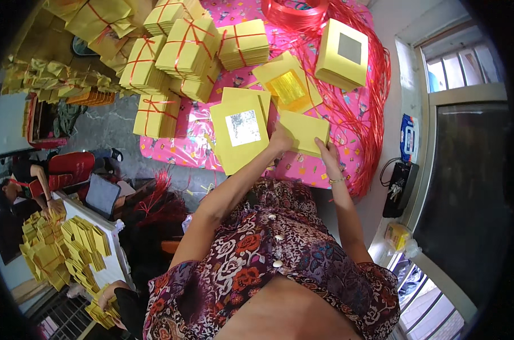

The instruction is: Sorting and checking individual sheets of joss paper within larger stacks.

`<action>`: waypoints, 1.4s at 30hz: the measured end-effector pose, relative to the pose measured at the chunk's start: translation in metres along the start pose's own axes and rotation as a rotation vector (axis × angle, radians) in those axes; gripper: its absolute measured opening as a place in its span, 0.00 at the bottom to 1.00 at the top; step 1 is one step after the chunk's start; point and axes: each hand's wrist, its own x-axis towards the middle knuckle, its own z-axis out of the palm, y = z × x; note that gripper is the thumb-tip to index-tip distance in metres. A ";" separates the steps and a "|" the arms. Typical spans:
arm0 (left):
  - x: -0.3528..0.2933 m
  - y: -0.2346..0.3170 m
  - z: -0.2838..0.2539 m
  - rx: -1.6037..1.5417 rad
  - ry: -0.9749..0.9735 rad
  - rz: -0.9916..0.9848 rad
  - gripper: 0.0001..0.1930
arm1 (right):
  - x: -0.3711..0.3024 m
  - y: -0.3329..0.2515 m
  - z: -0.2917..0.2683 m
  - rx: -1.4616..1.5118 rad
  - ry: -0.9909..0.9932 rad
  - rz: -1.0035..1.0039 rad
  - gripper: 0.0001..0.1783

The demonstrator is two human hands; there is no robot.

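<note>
Both hands grip a stack of yellow joss paper [304, 132] at the near side of a pink patterned table cover [197, 152]. My left hand [281, 139] is closed on its left edge. At its near right corner, my right hand [328, 153] is closed on it too, fingers partly hidden. Beside my left hand lie loose yellow sheets with a silver square [244, 128] on top. Just beyond the held stack is a sheet with a gold square [290, 88]. A thicker stack with a grey square [342, 54] stands at the far right.
Several bundles tied with red ribbon [186, 48] are piled at the far left. A red ribbon coil [295, 11] and loose strands [379, 107] line the back and right. At left, people handle yellow paper at a white table [107, 269]. A window [466, 170] is at right.
</note>
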 end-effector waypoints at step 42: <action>-0.122 -0.107 -0.165 -1.118 -0.073 -0.252 0.23 | -0.064 -0.111 0.161 -0.990 -0.789 -0.958 0.29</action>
